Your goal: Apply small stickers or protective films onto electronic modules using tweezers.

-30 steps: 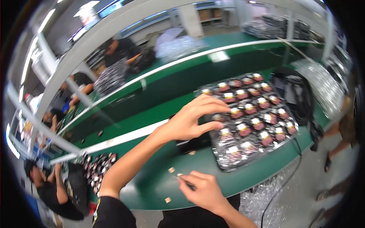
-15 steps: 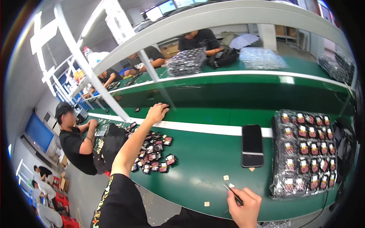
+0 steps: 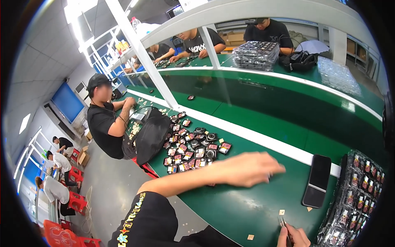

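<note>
My left hand [image 3: 251,168] hovers over the green table [image 3: 230,206], reaching right with its fingers close together. It is blurred, so I cannot see whether anything is in it. It is between a pile of small black and red parts [image 3: 193,149] and a black phone [image 3: 317,181] lying flat. At the lower edge my right hand [image 3: 294,238] pinches thin metal tweezers [image 3: 283,222], their tips pointing up toward a small tan square [image 3: 281,212]. Another tan square [image 3: 250,237] lies nearer the table's front edge.
A black tray [image 3: 358,197] filled with several rows of small parts sits at the right, beside the phone. A black bag [image 3: 152,133] rests on the table by a seated person in black [image 3: 105,123]. Other people work across the conveyor, near stacked trays [image 3: 256,55].
My left hand has drawn back from the pile of parts and swung right toward the phone. The view has turned left and my right hand stays low with the tweezers.
</note>
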`<action>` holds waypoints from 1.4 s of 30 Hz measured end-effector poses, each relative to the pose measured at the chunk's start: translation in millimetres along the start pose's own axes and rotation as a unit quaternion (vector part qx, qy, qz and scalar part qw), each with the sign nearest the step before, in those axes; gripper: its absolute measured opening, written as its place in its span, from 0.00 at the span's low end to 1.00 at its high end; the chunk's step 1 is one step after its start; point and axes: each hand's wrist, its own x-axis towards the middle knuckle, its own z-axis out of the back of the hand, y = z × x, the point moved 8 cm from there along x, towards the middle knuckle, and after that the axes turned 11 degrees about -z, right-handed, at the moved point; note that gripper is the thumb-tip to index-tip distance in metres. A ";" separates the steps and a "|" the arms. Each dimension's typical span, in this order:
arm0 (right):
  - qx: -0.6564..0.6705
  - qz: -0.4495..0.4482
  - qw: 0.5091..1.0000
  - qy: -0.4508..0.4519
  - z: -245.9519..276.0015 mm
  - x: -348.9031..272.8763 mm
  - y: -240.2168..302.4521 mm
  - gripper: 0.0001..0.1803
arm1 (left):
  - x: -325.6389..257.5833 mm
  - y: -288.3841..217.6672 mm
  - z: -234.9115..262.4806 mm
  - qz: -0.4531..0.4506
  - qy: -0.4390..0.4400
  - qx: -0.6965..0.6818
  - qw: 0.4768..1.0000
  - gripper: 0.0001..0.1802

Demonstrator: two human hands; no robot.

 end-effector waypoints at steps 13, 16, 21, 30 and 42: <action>-0.018 -0.032 0.999 -0.011 -19.6 6.9 -9.3 0.09 | -10.7 -20.8 -30.4 -0.022 -0.056 -0.071 0.996 0.39; -0.022 -0.056 0.998 -0.021 -20.3 5.0 -7.8 0.10 | -9.8 -19.0 -21.3 -0.003 -0.085 -0.064 0.994 0.43; -0.018 -0.035 0.999 -0.029 -14.1 3.4 -10.0 0.10 | -7.1 -9.8 -20.4 0.069 -0.062 -0.019 0.996 0.31; 0.048 -0.031 0.998 0.001 -7.2 7.2 -17.6 0.12 | 3.9 -46.7 -48.3 -0.021 0.003 -0.145 0.989 0.33; -0.007 0.012 1.000 0.018 -22.0 6.4 -15.4 0.16 | 4.0 -46.5 -60.6 -0.048 0.009 -0.158 0.986 0.35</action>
